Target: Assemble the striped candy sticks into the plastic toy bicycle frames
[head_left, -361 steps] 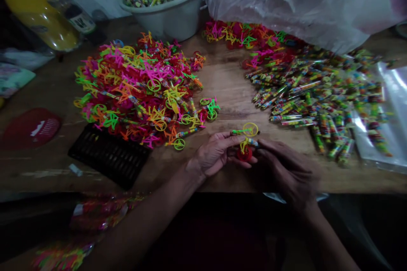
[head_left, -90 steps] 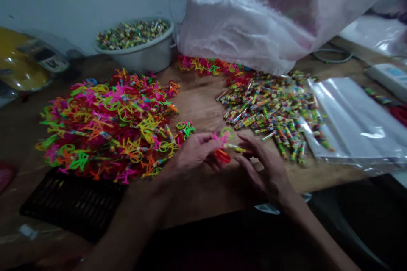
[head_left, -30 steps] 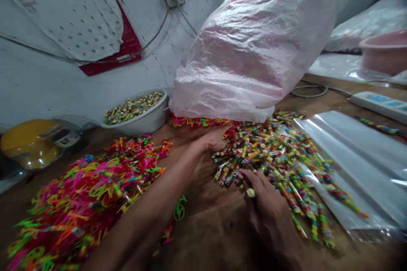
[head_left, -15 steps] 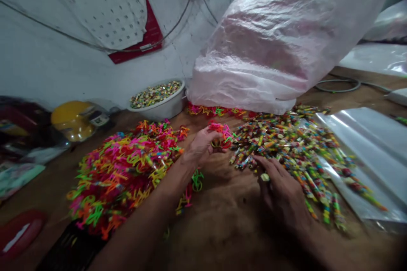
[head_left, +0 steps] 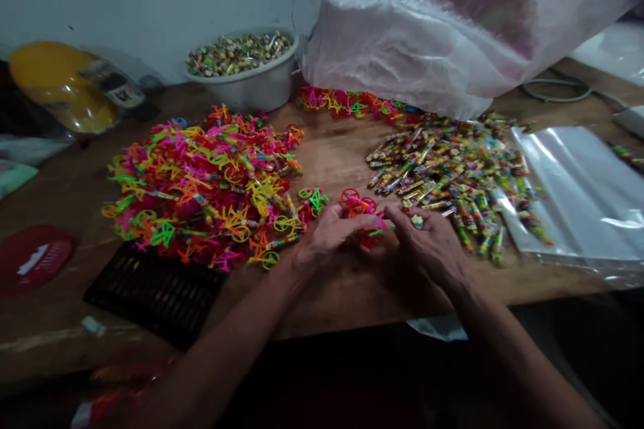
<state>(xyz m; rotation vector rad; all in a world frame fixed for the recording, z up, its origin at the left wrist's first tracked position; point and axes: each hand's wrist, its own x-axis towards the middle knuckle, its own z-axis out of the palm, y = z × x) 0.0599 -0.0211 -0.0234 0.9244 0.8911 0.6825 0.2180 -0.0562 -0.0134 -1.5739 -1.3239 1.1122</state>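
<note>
My left hand [head_left: 329,234] is closed around a small bunch of plastic toy bicycles [head_left: 359,204], red, pink and green, above the table's front part. Close on its right, my right hand [head_left: 427,238] has its fingertips at the bunch. A candy tube [head_left: 417,221] seems to sit in its curled fingers, with only a pale round end showing. To the left lies a big heap of bright toy bicycles [head_left: 201,188], some with candy tubes in them. A pile of filled candy tubes [head_left: 443,161] spreads beyond my right hand.
A grey-white basin [head_left: 251,84] full of short candy tubes stands by the wall. A large translucent sack [head_left: 412,47] leans over more toy bicycles [head_left: 352,102]. Clear plastic bags [head_left: 578,194] lie right; a black slotted tray [head_left: 151,295] and red lid [head_left: 35,258] lie left.
The view has tilted down, showing the table's front edge. My left hand has brought the toy bicycles nearer to me, and my right hand has come in to meet them.
</note>
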